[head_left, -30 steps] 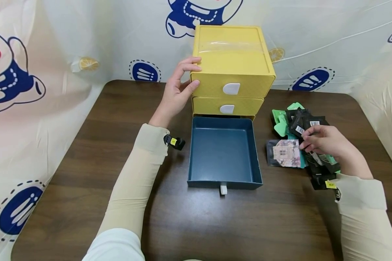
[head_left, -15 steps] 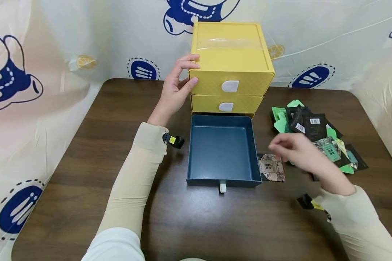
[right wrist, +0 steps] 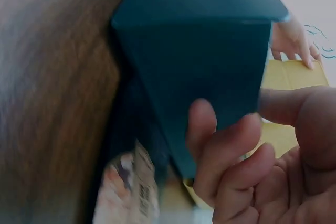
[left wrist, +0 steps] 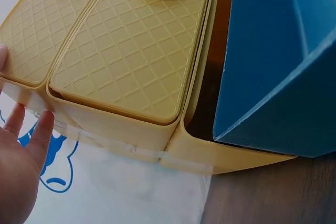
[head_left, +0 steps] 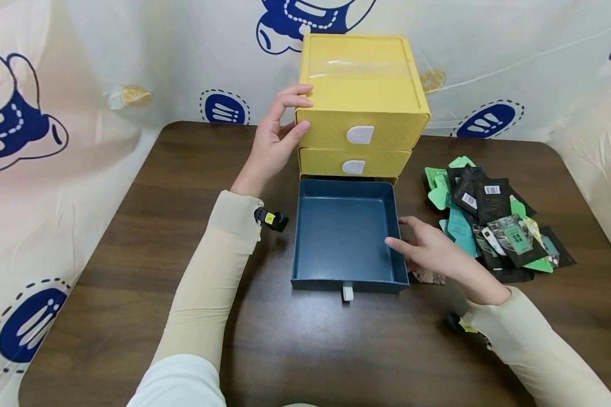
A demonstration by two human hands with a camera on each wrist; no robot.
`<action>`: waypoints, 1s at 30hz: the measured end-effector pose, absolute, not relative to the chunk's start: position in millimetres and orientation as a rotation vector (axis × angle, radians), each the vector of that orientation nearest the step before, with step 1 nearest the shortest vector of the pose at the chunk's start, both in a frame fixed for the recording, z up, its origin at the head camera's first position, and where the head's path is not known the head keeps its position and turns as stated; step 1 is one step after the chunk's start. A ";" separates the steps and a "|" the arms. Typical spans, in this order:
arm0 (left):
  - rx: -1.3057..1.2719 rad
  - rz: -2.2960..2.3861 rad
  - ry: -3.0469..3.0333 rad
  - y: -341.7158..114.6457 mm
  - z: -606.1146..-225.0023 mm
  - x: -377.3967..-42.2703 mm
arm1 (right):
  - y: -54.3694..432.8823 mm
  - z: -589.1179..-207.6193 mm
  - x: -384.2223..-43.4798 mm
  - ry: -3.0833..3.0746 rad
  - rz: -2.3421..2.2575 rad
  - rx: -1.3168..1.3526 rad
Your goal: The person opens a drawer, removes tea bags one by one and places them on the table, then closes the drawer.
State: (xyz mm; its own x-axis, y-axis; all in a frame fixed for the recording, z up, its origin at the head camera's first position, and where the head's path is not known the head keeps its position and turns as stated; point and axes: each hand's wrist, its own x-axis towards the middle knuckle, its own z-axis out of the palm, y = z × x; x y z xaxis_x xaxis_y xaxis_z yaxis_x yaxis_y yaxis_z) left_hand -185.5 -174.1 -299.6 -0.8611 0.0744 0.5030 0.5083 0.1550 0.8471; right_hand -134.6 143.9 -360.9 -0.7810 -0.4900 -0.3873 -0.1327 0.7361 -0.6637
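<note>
A yellow drawer cabinet (head_left: pixel 358 93) stands at the back of the table, its lowest blue drawer (head_left: pixel 343 240) pulled out with nothing inside. My left hand (head_left: pixel 275 138) rests at the cabinet's upper left, fingers extended against its side and top edge, thumb at the front corner. My right hand (head_left: pixel 433 249) pinches the drawer's right wall, thumb over the rim and fingers against the outer face (right wrist: pixel 194 72). Below those fingers a flat packet with a floral print (head_left: pixel 430 277) lies on the table beside the drawer, mostly hidden by the hand.
A heap of small black, green and teal packets (head_left: pixel 494 200) lies right of the cabinet. Two upper yellow drawers with white tabs (head_left: pixel 353 167) are closed. A printed white curtain (head_left: pixel 147 51) hangs behind the brown table (head_left: pixel 305 345).
My right hand has moved left from the packet heap to the drawer's right wall. The floral packet has shifted left beside the drawer. My left hand has stayed on the cabinet.
</note>
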 end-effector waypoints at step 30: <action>-0.579 -1.750 -2.082 -174.7 -297.5 -183.5 | 134.1 -364.9 -133.5 2.460 -0.988 -0.479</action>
